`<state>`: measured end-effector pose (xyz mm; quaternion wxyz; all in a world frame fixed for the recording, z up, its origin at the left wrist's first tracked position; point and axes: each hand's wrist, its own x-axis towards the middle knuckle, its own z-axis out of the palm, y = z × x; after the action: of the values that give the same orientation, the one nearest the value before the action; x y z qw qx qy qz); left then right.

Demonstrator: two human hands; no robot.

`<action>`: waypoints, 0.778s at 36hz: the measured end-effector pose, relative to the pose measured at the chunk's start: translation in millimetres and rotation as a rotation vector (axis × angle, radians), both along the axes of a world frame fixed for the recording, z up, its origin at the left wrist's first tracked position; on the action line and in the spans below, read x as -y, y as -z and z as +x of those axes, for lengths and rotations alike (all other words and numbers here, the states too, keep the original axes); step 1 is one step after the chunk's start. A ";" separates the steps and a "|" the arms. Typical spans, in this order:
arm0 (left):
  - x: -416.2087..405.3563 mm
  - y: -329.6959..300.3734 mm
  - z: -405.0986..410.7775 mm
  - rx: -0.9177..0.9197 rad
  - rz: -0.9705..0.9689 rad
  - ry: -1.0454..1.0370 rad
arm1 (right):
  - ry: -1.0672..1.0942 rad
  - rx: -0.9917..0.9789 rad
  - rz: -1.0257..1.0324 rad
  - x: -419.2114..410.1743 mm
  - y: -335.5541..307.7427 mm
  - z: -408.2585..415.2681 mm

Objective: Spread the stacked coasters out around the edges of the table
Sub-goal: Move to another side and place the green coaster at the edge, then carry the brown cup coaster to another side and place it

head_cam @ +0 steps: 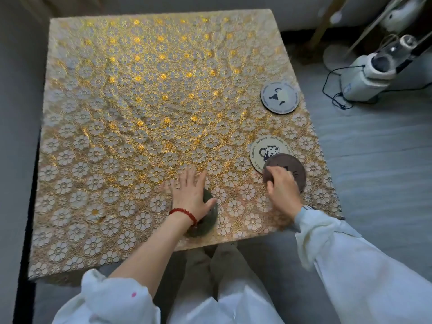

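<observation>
A square table (145, 108) wears a gold floral lace cloth. A blue-grey coaster (279, 97) with a teapot print lies near the right edge. Closer to me, a beige coaster (264, 149) with a cup print lies flat. A brown coaster (289, 164) overlaps its near corner, and my right hand (281, 187) grips this brown one by its near rim. My left hand (190, 189) rests flat, fingers spread, on a dark green stack of coasters (207, 216) near the front edge; the hand and wrist hide most of the stack.
A white appliance (364, 76) with a black cord (334, 94) stands on the grey floor to the right of the table. A stand base (334, 57) sits behind it. My knees are under the table's front edge.
</observation>
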<state>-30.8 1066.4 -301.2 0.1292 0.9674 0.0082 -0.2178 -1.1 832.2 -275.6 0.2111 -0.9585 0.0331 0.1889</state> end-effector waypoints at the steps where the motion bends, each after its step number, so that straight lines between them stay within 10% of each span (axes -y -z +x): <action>1: 9.5 1.4 6.4 -0.006 0.003 0.031 | 0.019 -0.016 -0.044 8.7 0.9 6.8; 12: 43.4 23.9 23.3 -0.101 0.083 0.147 | 0.242 -0.106 -0.161 41.7 8.9 36.0; 28: -33.3 -60.6 24.6 0.068 -0.200 -0.113 | -0.207 0.285 0.175 -65.2 -84.5 38.0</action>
<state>-6.2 1099.7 -240.6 0.2375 0.9545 0.0367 -0.1767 36.9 897.4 -191.2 0.2758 -0.9517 -0.1127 0.0740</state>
